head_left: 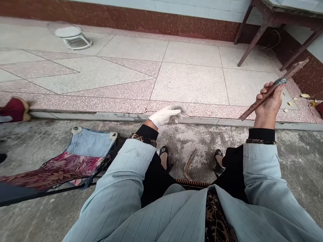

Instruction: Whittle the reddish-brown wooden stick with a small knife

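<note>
The wire-bound stick [280,81] sits diagonally in the bare right hand [268,104], its fingers [263,95] wrapped round the shaft, while the white-gloved left hand [165,116] hovers empty over the concrete ground [191,141], fingers [178,112] extended, slightly blurred.

Left hand [166,115]: white knit glove [161,116], empty, fingers loosely extended
Right hand [268,106]: bare, gripping a wire-bound wooden stick [295,72]
Ground: curved wooden piece [189,164] between black shoes [164,151]
</note>
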